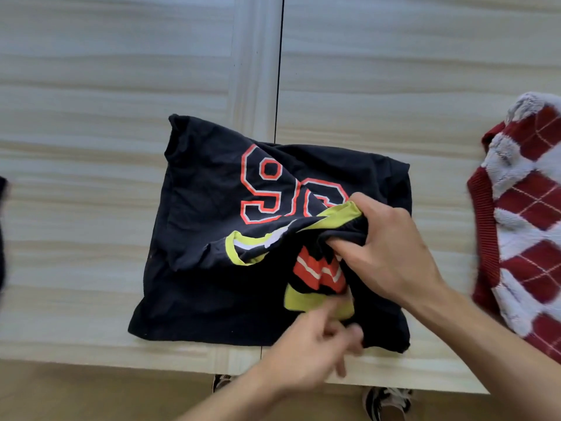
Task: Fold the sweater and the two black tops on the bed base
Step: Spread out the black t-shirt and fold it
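**Item under work:** The black top (pixel 212 189), printed with an orange-outlined 96, is lying crumpled near the front edge of the bed base (pixel 91 86).

**Hands:** The right hand (pixel 391 244) is gripping a bunch of fabric at the yellow-green trim (pixel 334 220), with its fingers curled round the cloth. The left hand (pixel 315 350) is working just below, at the orange-striped sleeve (pixel 318 275). It is motion-blurred with fingers partly curled, and whether it is pinching cloth cannot be determined.

**Assessment:** The step in hand appears to be straightening the bunched trim and sleeve before folding. Done well, the right hand is drawing the bunch flat along the base rather than lifting it. The left is smoothing the sleeve outward, so the panel is lying square before any fold. The hem is sitting close to the front edge, so cloth slipping over is a risk.

**Surroundings:** The red-and-white argyle sweater (pixel 534 226) is lying well apart at the right, partly out of frame. A second dark garment (pixel 2 238) is showing at the left edge. A dark seam (pixel 279 71) is running between the base panels and under the top. Neither garment is obstructing the work.
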The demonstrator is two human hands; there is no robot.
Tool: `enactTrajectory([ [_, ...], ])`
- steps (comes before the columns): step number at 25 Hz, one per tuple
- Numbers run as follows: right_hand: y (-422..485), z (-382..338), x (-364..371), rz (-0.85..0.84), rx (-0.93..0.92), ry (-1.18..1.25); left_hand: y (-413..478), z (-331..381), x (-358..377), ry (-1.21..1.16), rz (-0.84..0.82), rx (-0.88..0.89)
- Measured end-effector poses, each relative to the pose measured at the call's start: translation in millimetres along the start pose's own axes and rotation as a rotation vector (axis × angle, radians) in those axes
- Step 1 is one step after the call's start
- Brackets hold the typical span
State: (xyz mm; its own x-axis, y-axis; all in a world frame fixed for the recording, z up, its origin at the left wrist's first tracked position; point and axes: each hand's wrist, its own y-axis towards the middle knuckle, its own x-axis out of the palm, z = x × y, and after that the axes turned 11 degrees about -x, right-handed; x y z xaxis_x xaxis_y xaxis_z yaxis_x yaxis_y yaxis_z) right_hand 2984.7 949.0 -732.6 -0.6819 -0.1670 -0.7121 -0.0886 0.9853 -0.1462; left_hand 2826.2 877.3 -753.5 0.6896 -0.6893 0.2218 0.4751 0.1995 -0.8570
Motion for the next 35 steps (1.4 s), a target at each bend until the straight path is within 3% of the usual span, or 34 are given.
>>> enactTrajectory([
  [3,-11.5,-4.4,-21.4,0.036,-0.033,0.015,42.2,15.1,-2.7,-0.671,0.221,-0.083],
  [7,-40.9,10.4,-35.5,-0.035,-0.185,-0.073,60.1,30.2,-28.5,-1.417,0.370,0.050],
  [10,-65.8,35.8,-14.4,-0.133,-0.376,-0.264,55.6,21.1,-48.2,-1.599,0.510,0.105],
  [13,-95.0,72.0,30.6,-0.291,-0.392,-0.488,45.3,-16.4,-71.9,-1.661,0.612,0.157],
  [16,-117.0,93.6,70.7,-0.381,-0.316,-0.570,35.1,-38.4,-105.2,-1.548,0.644,0.104],
  [20,-114.1,97.6,85.8,-0.393,-0.238,-0.539,35.2,-38.4,-152.6,-1.198,0.749,0.036],
  [25,-115.3,85.5,65.3,-0.325,-0.275,-0.459,-10.0,-65.4,-164.5,-1.144,0.993,0.157],
  [30,-136.8,81.4,63.5,-0.579,-0.186,-0.414,-41.3,-120.2,-143.4,-0.749,1.225,-0.255],
  [32,-117.5,82.9,61.2,-0.482,-0.033,-0.285,-31.3,-103.3,-156.9,-0.464,1.386,-0.251],
  [35,-53.3,91.0,53.6,-0.002,0.195,-0.032,8.1,-46.9,-197.3,-0.208,1.362,0.012],
])
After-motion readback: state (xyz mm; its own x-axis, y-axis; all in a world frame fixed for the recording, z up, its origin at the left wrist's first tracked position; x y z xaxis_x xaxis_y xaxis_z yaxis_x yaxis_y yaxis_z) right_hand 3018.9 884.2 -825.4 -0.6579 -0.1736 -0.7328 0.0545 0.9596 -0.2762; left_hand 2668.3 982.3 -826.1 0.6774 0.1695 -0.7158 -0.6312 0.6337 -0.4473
